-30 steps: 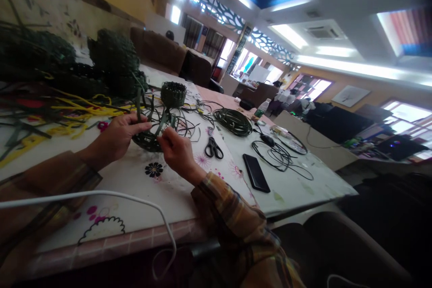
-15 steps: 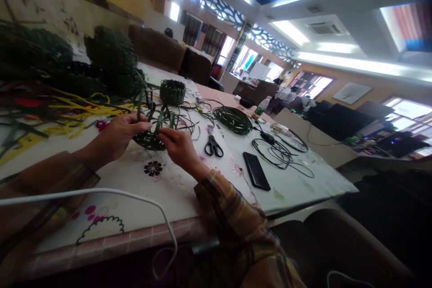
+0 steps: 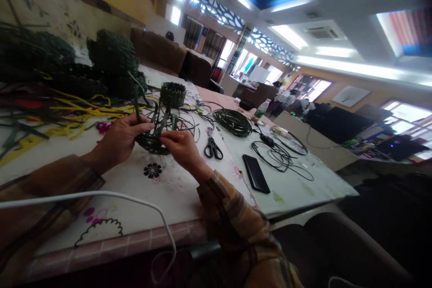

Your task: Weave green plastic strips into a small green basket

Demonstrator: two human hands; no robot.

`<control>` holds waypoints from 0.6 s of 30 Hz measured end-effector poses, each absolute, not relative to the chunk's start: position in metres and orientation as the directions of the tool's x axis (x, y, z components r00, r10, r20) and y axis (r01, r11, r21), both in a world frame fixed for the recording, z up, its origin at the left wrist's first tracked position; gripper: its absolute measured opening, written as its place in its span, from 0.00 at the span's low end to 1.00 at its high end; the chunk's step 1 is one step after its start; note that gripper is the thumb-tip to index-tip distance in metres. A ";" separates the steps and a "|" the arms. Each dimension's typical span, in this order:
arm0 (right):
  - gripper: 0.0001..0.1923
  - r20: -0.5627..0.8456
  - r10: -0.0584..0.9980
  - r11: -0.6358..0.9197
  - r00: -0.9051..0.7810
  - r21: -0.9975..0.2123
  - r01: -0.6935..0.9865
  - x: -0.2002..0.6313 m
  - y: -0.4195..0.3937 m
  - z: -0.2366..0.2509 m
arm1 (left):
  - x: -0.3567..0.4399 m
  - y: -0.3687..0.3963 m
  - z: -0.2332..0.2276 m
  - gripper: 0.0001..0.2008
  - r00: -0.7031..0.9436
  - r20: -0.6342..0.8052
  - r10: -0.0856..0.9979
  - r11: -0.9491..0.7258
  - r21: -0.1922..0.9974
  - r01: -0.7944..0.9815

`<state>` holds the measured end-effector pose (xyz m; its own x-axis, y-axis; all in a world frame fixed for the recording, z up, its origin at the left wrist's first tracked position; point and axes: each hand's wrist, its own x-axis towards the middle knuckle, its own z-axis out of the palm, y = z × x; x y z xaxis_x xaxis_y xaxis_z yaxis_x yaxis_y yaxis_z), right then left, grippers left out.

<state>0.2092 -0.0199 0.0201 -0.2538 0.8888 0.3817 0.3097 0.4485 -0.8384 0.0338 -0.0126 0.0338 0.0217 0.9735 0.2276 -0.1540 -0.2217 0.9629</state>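
Both hands grip one thing: a half-woven basket [image 3: 152, 140] of dark green strips, resting on the table [image 3: 162, 193] near its front edge. The left hand [image 3: 119, 140] is closed on the basket's left side, thumb pressed against an upright strip [image 3: 137, 107]. The right hand [image 3: 181, 147] pinches the basket's right rim between fingertips and thumb.

Risks, as a judgement:
- The loose uprights stand unsecured above the basket. If the pinch slackens, the last woven row may spring open.
- Bending a strip too sharply could kink or split it.
- Trailing strip ends run from the basket toward the scissors [image 3: 213, 148], just right of the basket. A pull could drag or snag them.
- The finished small basket [image 3: 173, 94], just behind the basket, could be knocked by the swinging uprights.
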 end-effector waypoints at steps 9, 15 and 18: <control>0.07 0.334 0.927 0.345 -0.173 -0.938 0.038 0.216 -0.010 0.021 | -0.008 0.025 0.025 0.35 0.429 0.502 0.751 -0.652 0.664 0.366; 0.06 0.318 0.944 0.314 -0.089 -0.948 -0.061 0.217 -0.005 0.021 | -0.009 0.026 0.021 0.37 0.406 0.632 0.660 -0.732 0.419 0.538; 0.06 0.305 0.950 0.297 -0.068 -0.949 -0.103 0.217 -0.004 0.023 | 0.003 0.014 0.022 0.35 0.247 0.704 0.666 -0.674 0.426 0.604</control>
